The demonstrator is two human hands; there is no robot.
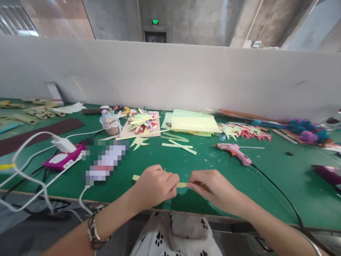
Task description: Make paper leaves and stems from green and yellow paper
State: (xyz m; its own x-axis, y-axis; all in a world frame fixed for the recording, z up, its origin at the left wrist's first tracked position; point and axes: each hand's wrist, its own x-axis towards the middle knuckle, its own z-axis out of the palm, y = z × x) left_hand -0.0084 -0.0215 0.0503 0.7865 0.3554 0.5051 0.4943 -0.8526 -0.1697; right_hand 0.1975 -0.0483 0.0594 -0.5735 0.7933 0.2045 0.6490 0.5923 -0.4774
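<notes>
Between my two hands a narrow pale yellow paper strip (182, 185) is stretched above the near part of the green table. My left hand (157, 183) is closed around it, and one end sticks out past the wrist side. My right hand (210, 185) pinches the other end between thumb and fingers. Just beyond lie several loose pale paper strips (181, 145), two of them crossed. A pink glue gun (234, 151) rests on its side to the right, nozzle pointing left.
Cut paper pieces (142, 121) are heaped on a pink sheet, beside stacked pale paper sheets (194, 122). A purple power strip (64, 158) with white cables occupies the left. Bamboo pieces (39, 112) lie far left. A grey partition (170, 74) borders the back.
</notes>
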